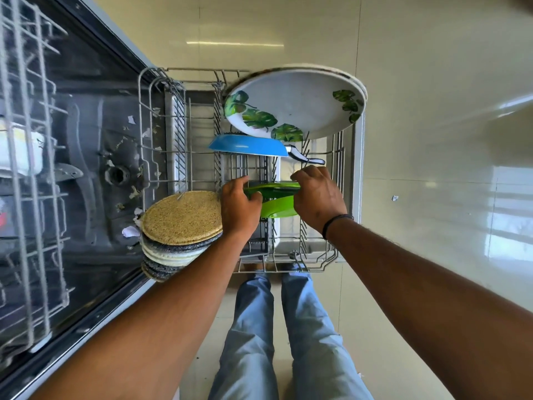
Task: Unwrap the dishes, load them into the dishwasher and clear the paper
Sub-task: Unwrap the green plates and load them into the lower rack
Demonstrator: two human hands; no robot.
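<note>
- Both hands over the pulled-out lower rack of the dishwasher, view straight down.
- Left hand grips the left edge of the green plates, fingers curled round the rim.
- Right hand grips the right edge of the same green plates, fingers curled over the top; dark band on that wrist.
- Green plates stand on edge among the rack's wires, about mid-rack; looks like two of them together, count not certain.
- Blue plate stands on edge just beyond the green ones.
- Large white plates with green leaf print lean at the far end of the rack.
- Stack of speckled round plates, tan one on top, at the rack's near left corner, beside the left wrist.
- Scraps of paper scattered on the floor of the dishwasher tub, left of the rack.
- Upper rack at far left of view.
</note>
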